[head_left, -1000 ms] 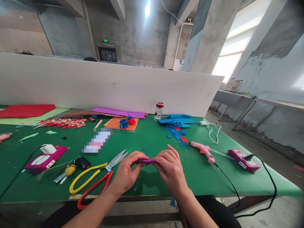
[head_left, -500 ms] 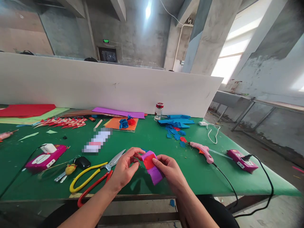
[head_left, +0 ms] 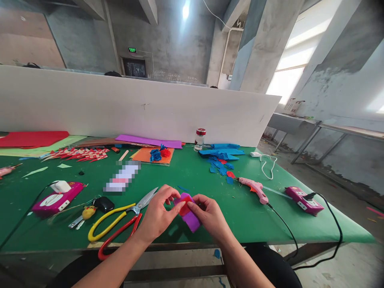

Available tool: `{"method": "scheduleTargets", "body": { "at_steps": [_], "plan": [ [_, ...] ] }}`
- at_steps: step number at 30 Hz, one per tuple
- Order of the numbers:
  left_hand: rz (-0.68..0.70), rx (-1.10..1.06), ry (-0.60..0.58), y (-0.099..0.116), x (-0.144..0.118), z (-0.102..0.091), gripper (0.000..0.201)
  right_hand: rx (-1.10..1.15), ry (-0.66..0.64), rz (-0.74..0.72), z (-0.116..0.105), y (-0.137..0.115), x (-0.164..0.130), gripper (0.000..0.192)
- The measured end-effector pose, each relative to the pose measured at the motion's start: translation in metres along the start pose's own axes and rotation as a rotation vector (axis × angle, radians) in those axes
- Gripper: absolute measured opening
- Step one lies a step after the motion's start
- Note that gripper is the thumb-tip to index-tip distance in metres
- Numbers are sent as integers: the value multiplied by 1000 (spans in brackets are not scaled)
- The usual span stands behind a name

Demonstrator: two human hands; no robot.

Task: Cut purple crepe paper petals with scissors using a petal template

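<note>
Left hand (head_left: 159, 216) and right hand (head_left: 210, 218), both pinched shut on the purple-and-red crepe paper piece (head_left: 187, 212) above the table's 6 o'clock edge; uneven pulling may tear it.

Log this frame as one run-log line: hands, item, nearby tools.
left hand: pinching purple-and-red paper piece | right hand: holding same piece | above green table | scissors left | glue gun right
</note>
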State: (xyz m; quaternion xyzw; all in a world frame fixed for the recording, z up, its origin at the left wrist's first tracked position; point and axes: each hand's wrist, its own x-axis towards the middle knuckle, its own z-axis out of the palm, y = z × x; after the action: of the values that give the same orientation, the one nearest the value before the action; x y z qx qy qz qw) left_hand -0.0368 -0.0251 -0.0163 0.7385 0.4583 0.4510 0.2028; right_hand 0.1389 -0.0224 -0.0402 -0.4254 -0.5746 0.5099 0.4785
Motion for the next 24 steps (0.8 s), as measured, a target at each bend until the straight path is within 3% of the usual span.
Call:
{"method": "scheduleTargets", "body": {
  "at_steps": [7,11,15,18,24],
  "plan": [
    [29,-36,-29,1,0,2,15,26,5,-31,2,0,-2,32],
    [-168,-341,-35,-4,2,4,15,31,8,-74,2,-1,-2,27],
    [-345,-567,-111,-2,5,3,33,-91,70,-157,3,-3,-5,23],
    [-339,-539,-154,2,5,1,23,-164,83,-207,4,-4,-7,18],
    [-254,-476,-98,1,4,1,17,-203,65,-214,4,-3,-7,13]
  ]
}}
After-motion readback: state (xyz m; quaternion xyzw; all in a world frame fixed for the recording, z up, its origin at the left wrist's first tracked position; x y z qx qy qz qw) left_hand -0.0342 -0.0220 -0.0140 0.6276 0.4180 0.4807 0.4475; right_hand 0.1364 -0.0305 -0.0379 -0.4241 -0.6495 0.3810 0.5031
